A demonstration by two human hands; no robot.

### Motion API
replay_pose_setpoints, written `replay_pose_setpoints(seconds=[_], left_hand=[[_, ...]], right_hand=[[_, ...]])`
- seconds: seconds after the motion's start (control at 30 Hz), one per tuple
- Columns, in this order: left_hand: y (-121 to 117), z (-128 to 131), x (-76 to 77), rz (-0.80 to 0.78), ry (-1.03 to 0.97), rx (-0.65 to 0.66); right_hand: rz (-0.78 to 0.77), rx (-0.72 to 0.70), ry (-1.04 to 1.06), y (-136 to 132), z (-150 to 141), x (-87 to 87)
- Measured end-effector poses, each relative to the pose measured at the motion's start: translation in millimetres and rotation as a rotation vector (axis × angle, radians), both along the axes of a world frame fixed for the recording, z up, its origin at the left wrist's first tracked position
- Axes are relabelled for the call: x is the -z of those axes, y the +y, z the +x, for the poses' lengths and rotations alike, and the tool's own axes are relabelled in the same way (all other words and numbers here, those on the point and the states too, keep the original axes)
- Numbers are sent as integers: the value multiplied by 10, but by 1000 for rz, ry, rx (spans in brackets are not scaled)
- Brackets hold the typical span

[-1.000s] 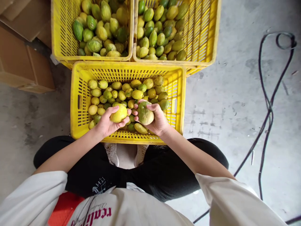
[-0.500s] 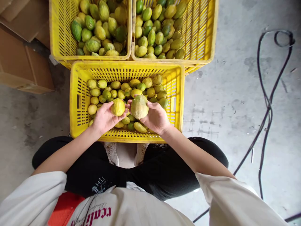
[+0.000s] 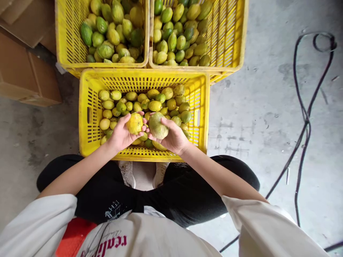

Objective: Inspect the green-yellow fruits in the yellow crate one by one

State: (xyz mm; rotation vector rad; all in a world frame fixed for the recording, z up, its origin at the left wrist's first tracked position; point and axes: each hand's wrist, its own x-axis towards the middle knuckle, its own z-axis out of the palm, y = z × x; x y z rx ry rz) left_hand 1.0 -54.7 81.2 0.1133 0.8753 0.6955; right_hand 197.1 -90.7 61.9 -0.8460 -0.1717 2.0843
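Note:
My left hand (image 3: 121, 135) is closed around a yellow fruit (image 3: 134, 123) with brown specks. My right hand (image 3: 173, 137) cups a larger, dull green-brown fruit (image 3: 157, 125). Both hands hover side by side, almost touching, over the near yellow crate (image 3: 84, 117), which holds several small yellow and green fruits (image 3: 150, 101).
Two more yellow crates stand behind: the left one (image 3: 62, 43) with larger green fruits, the right one (image 3: 239, 39) with mixed green and yellow ones. Cardboard boxes (image 3: 24, 67) lie at the left. A black cable (image 3: 305, 121) loops over the concrete floor at the right.
Both hands rose slightly with their fruits, then turned them a little; the right hand's fruit has settled lower into the palm. The crates have not moved.

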Motion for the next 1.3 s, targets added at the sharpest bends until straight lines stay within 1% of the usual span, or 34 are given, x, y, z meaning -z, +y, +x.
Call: replay_pose_setpoints(seconds=[0.13, 0.2, 0.3, 0.37, 0.5, 0.57, 0.73, 0.9, 0.97, 1.03, 1.1, 1.2, 1.3], left_hand=[[46, -54, -32, 4, 22, -153], [102, -92, -65, 49, 29, -181], [192, -139, -102, 130, 29, -138], [224, -156, -95, 181, 29, -91], [202, -156, -35, 272, 10, 55], [173, -141, -20, 283, -1, 95], [146, -87, -33, 263, -14, 100], [170, -99, -14, 200, -21, 52], [176, -117, -2, 165, -5, 26], [175, -129, 12, 163, 11, 29], [170, -133, 33, 206, 4, 74], [157, -126, 85, 324, -13, 181], [140, -114, 156, 420, 68, 273]], right_hand=[[54, 46, -14, 68, 98, -51], [77, 85, 8, 99, 146, -73], [70, 86, 46, 119, 187, -66], [45, 82, 61, 116, 186, -38], [-5, 103, 61, 91, 132, 12], [-14, 95, 38, 74, 98, 10], [12, 54, -56, 45, 75, -43], [59, 48, -19, 60, 120, -37], [46, 60, -26, 71, 126, -20], [12, 64, -48, 81, 126, -15], [-22, 67, -67, 92, 126, -31], [-53, 66, -74, 101, 121, -76], [-84, 16, -108, 94, 101, -114]])
